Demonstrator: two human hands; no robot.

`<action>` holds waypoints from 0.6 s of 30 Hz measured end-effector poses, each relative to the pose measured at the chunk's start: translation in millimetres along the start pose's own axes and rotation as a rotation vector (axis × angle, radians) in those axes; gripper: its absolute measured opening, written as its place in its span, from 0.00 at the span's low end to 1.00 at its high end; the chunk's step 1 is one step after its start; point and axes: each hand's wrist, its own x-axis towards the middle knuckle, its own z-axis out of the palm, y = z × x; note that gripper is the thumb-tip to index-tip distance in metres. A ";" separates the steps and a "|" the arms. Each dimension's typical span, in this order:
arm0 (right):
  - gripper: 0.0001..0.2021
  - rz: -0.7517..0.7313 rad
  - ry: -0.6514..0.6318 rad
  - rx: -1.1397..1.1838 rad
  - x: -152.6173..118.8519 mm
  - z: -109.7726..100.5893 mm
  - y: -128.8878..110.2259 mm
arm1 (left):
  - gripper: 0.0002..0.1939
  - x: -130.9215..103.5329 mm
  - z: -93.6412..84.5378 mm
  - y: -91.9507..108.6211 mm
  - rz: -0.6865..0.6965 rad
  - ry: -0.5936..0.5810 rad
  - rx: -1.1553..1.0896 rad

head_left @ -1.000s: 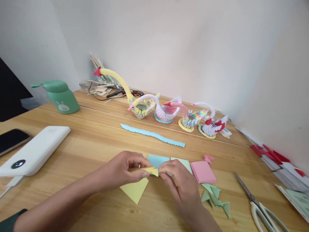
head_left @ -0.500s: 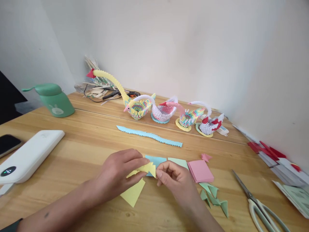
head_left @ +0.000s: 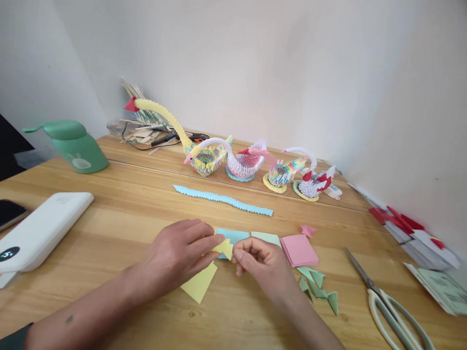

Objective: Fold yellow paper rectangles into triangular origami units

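My left hand (head_left: 186,250) is closed on a folded yellow paper piece (head_left: 225,248), thumb below and fingers above it. At the piece's right tip my right hand (head_left: 260,260) pinches with thumb and forefinger. Part of the folded piece is hidden behind my left fingers. Under my left hand lies a yellow paper sheet (head_left: 200,284). Just behind the hands are a blue paper stack (head_left: 233,237) and pale green paper (head_left: 266,237). Pink paper squares (head_left: 299,250) lie to the right, with several folded green pieces (head_left: 319,287) in front and a folded pink piece (head_left: 307,230) behind.
A zigzag blue paper strip (head_left: 222,198) lies beyond the hands. Several paper swans (head_left: 244,163) stand along the back. Scissors (head_left: 379,291) rest at right. On the left are a white power bank (head_left: 51,228), a phone (head_left: 10,214) and a green bottle (head_left: 78,148).
The view has shifted slightly, so everything sits a little higher and further left. Both hands keep their hold on the folded yellow piece.
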 end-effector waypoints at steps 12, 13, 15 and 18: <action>0.09 0.022 0.021 -0.071 0.8 -0.6 1.7 | 0.09 0.4 1.9 -1.1 0.054 0.059 0.056; 0.09 0.022 0.021 -0.065 0.8 -0.8 1.6 | 0.08 0.7 2.1 -1.2 0.055 0.060 0.055; 0.09 0.016 0.019 -0.058 0.9 -1.0 1.3 | 0.08 1.0 2.3 -1.4 0.052 0.064 0.045; 0.09 0.006 0.019 -0.089 0.8 -0.8 0.5 | 0.09 0.6 2.7 -1.8 0.048 0.071 0.035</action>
